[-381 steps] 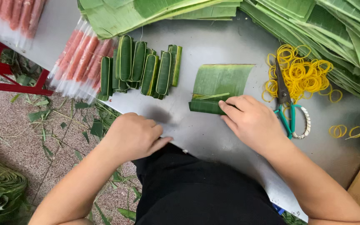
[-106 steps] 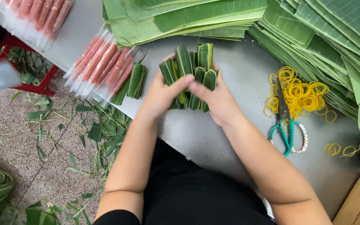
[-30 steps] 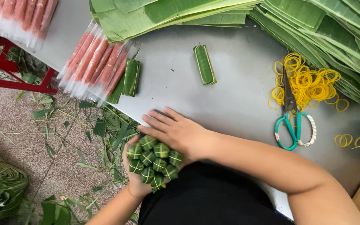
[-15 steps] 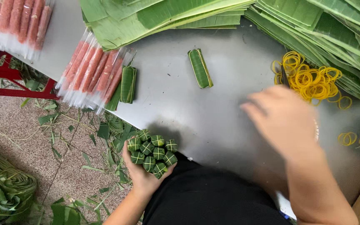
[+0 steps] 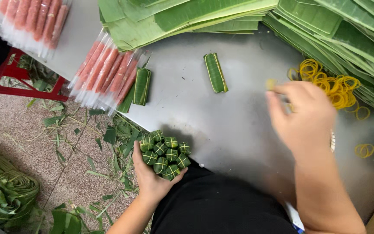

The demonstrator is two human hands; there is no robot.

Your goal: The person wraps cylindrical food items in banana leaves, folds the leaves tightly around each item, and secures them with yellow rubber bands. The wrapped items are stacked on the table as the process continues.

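**Desk:** What are the fingers doing?

**Photographer:** The left hand (image 5: 152, 180) has its fingers (image 5: 138, 151) curled up around a bundle of leaf-wrapped parcels (image 5: 164, 154), cupping them from below with the ends facing up, which looks like the way to keep loose pieces squared together; the bundle sits at the near edge of the steel counter (image 5: 221, 130), close to the body; the right hand (image 5: 306, 117) is blurred, its fingertips (image 5: 278, 89) drawn together on what seems a yellow rubber band (image 5: 271, 83), though the blur stops me from being sure of the pinch

**Desk:** And around the hands?

**Photographer:** Just beyond the right hand lies a heap of yellow rubber bands (image 5: 336, 84), within easy reach, a few strays (image 5: 373, 151) nearer the edge; one wrapped parcel (image 5: 215, 72) lies alone mid-counter, another (image 5: 142, 86) leans against a row of pink sausages in clear sleeves (image 5: 104, 73); a second batch of pink sticks (image 5: 33, 24) sits at the far left

**Desk:** The greenery?

**Photographer:** Stacks of cut banana leaves (image 5: 187, 17) line the far side, more fanned out at the right (image 5: 347, 26); trimmings litter the floor (image 5: 66, 164) beside a red stool (image 5: 18, 82) and a coil of leaf strips (image 5: 5, 195)
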